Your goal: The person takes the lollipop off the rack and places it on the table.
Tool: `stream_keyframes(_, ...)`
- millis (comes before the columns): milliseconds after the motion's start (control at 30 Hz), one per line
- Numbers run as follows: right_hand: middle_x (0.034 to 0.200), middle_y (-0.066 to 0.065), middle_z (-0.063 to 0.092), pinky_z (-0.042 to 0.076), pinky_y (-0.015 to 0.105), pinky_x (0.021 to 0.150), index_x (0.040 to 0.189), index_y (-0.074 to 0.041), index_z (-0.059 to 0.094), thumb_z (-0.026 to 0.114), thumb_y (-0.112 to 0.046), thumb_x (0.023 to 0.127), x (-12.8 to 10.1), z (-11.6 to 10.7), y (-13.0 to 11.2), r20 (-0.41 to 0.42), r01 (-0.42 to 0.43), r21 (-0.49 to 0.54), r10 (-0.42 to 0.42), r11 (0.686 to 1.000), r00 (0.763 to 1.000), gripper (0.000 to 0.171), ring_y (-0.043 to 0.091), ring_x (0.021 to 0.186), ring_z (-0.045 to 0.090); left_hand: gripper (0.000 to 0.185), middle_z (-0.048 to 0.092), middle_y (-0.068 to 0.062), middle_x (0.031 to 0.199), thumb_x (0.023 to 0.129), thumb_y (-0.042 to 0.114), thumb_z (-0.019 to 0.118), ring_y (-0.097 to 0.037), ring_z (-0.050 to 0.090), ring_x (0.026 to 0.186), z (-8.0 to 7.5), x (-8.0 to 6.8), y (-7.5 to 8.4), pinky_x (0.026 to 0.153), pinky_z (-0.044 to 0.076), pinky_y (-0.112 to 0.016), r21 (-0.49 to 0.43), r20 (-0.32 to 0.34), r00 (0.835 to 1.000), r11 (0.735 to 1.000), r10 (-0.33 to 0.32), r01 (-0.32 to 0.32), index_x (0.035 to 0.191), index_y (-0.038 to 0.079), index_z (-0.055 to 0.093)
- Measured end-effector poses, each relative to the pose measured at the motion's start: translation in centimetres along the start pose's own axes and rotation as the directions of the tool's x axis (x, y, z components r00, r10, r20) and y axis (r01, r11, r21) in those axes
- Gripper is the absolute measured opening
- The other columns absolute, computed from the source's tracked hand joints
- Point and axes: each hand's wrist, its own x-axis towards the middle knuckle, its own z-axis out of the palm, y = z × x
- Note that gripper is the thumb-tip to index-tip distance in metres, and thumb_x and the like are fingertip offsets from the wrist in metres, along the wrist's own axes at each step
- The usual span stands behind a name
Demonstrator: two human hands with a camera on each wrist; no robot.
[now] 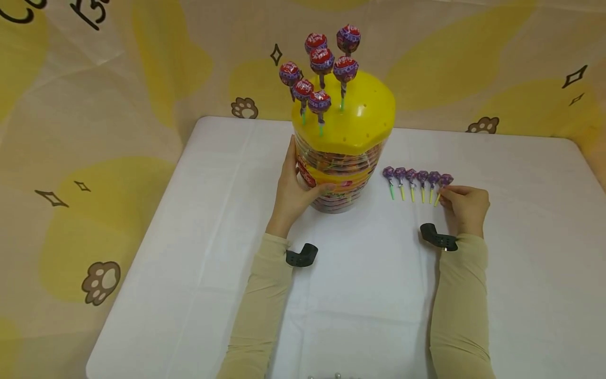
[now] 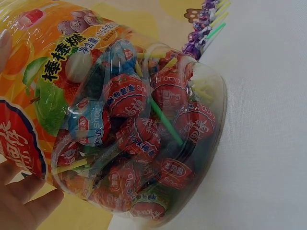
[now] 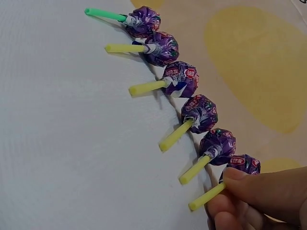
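A clear plastic tub (image 1: 342, 173) full of wrapped lollipops (image 2: 144, 139) stands mid-table under a yellow lid (image 1: 360, 113) pierced with holes. Several red and purple lollipops (image 1: 322, 62) stand upright in the lid. My left hand (image 1: 295, 187) holds the tub's left side, fingers (image 2: 26, 203) curved round its wall. A row of several purple lollipops (image 1: 416, 179) lies on the white table to the tub's right. My right hand (image 1: 464, 206) pinches the rightmost purple lollipop (image 3: 242, 165) of that row at its head, its yellow stick (image 3: 206, 197) pointing toward me.
The white table (image 1: 369, 295) reaches to edges at the left and far side. A yellow-patterned cloth backdrop (image 1: 118, 105) with paw prints hangs behind and to the left. Black wrist-camera mounts (image 1: 302, 256) sit on both forearms.
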Motion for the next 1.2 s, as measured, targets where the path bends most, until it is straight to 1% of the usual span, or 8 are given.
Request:
stream_keyframes(200, 0.050, -0.017, 0.058, 0.050, 0.009, 0.051, 0.091, 0.005, 0.073, 0.070, -0.001, 0.082, 0.1, -0.1, 0.1, -0.024, 0.053, -0.098, -0.055, 0.994, 0.998, 0.012, -0.003, 0.047, 0.059, 0.106, 0.016, -0.006, 0.156, 0.079, 0.026, 0.078, -0.020, 0.021, 0.141, 0.0, 0.0, 0.1, 0.113, 0.027, -0.040, 0.003, 0.001, 1.000, 1.000, -0.001, 0.001, 0.153, 0.016, 0.003)
stream_keyframes(300, 0.049, -0.022, 0.056, 0.048, 0.007, 0.052, 0.081, -0.009, 0.075, 0.071, -0.006, 0.082, 0.1, -0.2, 0.2, -0.036, 0.078, -0.189, -0.087, 0.979, 0.996, 0.005, -0.006, 0.048, 0.057, 0.106, 0.016, -0.006, 0.156, 0.078, 0.024, 0.078, -0.020, 0.021, 0.141, 0.0, 0.0, 0.1, 0.112, 0.027, -0.041, -0.003, 0.000, 1.000, 1.000, -0.001, 0.001, 0.153, 0.015, 0.003)
stream_keyframes(333, 0.048, -0.023, 0.055, 0.048, 0.006, 0.053, 0.076, -0.014, 0.074, 0.072, -0.008, 0.081, 0.1, -0.2, 0.3, -0.042, 0.081, -0.220, -0.093, 0.972, 0.995, 0.009, -0.008, 0.048, 0.056, 0.106, 0.016, -0.006, 0.156, 0.078, 0.024, 0.078, -0.020, 0.021, 0.141, 0.0, 0.0, 0.1, 0.112, 0.027, -0.041, -0.005, -0.001, 1.000, 1.000, -0.001, 0.001, 0.153, 0.015, 0.003)
stream_keyframes(467, 0.046, -0.027, 0.052, 0.042, 0.004, 0.059, 0.077, -0.016, 0.074, 0.073, -0.013, 0.081, -0.1, -0.5, 0.2, -0.055, 0.093, -0.313, -0.116, 0.945, 0.992, 0.005, -0.011, 0.051, 0.053, 0.106, 0.015, -0.005, 0.157, 0.079, 0.027, 0.078, -0.020, 0.020, 0.141, 0.0, 0.0, 0.0, 0.113, 0.026, -0.041, -0.012, 0.002, 1.000, 1.000, -0.007, 0.007, 0.153, 0.016, 0.003)
stream_keyframes(633, 0.047, -0.030, 0.050, 0.039, 0.013, 0.074, 0.080, -0.017, 0.076, 0.073, -0.018, 0.082, -0.3, -0.8, -0.1, -0.095, 0.077, -0.332, -0.115, 0.940, 0.989, 0.004, -0.008, 0.065, 0.050, 0.106, 0.015, -0.004, 0.157, 0.078, 0.034, 0.076, -0.019, 0.019, 0.141, 0.0, 0.0, 0.0, 0.113, 0.026, -0.041, -0.015, 0.006, 1.000, 1.000, -0.019, 0.019, 0.153, 0.018, 0.003)
stream_keyframes(767, 0.051, -0.029, 0.051, 0.040, 0.011, 0.078, 0.091, -0.009, 0.077, 0.073, -0.018, 0.083, -0.6, -0.8, -0.6, -0.105, 0.090, -0.275, -0.123, 0.957, 0.987, 0.013, -0.008, 0.067, 0.051, 0.107, 0.015, -0.004, 0.157, 0.076, 0.037, 0.076, -0.020, 0.019, 0.141, 0.0, 0.0, 0.0, 0.113, 0.025, -0.041, -0.020, 0.007, 1.000, 0.999, -0.025, 0.025, 0.153, 0.018, 0.003)
stream_keyframes(933, 0.061, -0.022, 0.060, 0.051, 0.009, 0.061, 0.096, 0.000, 0.074, 0.071, -0.008, 0.083, -1.3, -0.2, -2.0, -0.101, 0.137, -0.078, -0.144, 0.988, 0.984, 0.016, -0.002, 0.056, 0.062, 0.108, 0.015, -0.002, 0.157, 0.075, 0.044, 0.073, -0.018, 0.019, 0.141, -0.1, -0.1, 0.0, 0.113, 0.026, -0.039, -0.030, 0.009, 1.000, 0.999, -0.016, 0.016, 0.153, 0.019, 0.003)
stream_keyframes(1200, 0.071, -0.010, 0.067, 0.053, 0.016, 0.073, 0.095, -0.001, 0.075, 0.074, -0.006, 0.080, -3.3, 1.0, -4.6, -0.119, 0.247, 0.084, -0.236, 0.965, 0.964, 0.016, 0.006, 0.064, 0.066, 0.106, 0.017, -0.003, 0.156, 0.078, 0.029, 0.077, -0.018, 0.021, 0.141, 0.0, -0.1, 0.1, 0.113, 0.027, -0.039, -0.013, 0.002, 1.000, 1.000, -0.014, 0.014, 0.153, 0.017, 0.003)
